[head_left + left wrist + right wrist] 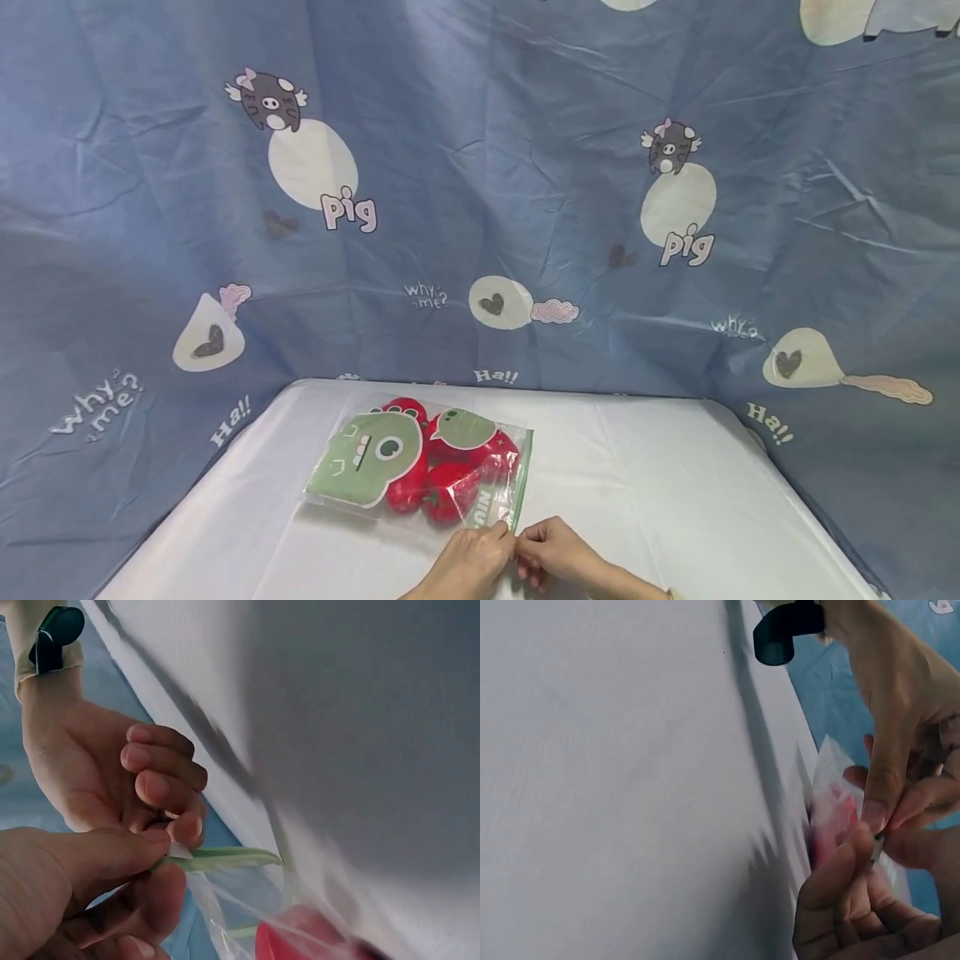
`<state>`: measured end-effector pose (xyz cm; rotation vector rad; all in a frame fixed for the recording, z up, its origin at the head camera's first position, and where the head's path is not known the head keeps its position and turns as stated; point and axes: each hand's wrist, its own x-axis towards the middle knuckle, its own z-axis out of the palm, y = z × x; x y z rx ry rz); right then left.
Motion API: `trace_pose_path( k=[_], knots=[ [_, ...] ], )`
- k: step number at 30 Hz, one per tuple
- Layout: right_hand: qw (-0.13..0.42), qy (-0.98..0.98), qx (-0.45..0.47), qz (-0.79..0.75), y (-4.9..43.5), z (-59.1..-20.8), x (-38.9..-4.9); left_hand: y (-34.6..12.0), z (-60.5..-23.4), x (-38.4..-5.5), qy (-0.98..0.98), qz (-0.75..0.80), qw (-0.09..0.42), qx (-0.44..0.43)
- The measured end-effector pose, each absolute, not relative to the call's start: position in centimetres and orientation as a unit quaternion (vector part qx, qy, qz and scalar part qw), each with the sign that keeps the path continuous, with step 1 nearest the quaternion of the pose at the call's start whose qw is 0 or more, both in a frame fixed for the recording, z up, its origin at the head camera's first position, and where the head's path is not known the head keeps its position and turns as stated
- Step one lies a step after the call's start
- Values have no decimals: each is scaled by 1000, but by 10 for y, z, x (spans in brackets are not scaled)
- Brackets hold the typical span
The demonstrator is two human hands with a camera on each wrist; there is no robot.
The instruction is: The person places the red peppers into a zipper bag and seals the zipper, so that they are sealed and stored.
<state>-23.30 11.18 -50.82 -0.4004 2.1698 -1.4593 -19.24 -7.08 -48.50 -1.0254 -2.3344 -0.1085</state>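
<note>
A clear plastic zip bag (352,467) with green cartoon monster prints lies on the white table, holding several red, green-stemmed vegetables (452,490), perhaps tomatoes or peppers. Its green zip strip (522,475) runs down the right side. At the near corner of that strip, my left hand (474,560) pinches the bag edge between thumb and forefinger. Touching it from the right, my right hand (558,554) pinches the very end of the same strip, its other fingers loosely curled. In the left wrist view the green strip (232,859) gapes slightly beyond the left fingertips.
White cloth (660,500) covers the table, whose back edge meets a blue curtain (480,208) printed with pigs and words. The curtain also hangs along both sides. Each wrist carries a band with a dark camera mount (776,637).
</note>
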Motion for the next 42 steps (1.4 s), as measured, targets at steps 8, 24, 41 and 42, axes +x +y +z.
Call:
trace_pose_path(
  k=[8,24,41,42],
  knots=[
    [268,754,-155,-579,113,-511,-238,-71,-488,-194,-858,-45,315,-404],
    [185,780,-142,-581,109,-518,-279,-70,-493,-196,-846,-61,315,-427],
    [106,787,-120,-595,106,-521,-317,-68,-497,-198,-831,-71,352,-426],
    [99,785,-117,-600,106,-521,-319,-68,-497,-198,-830,-74,351,-427]
  ],
)
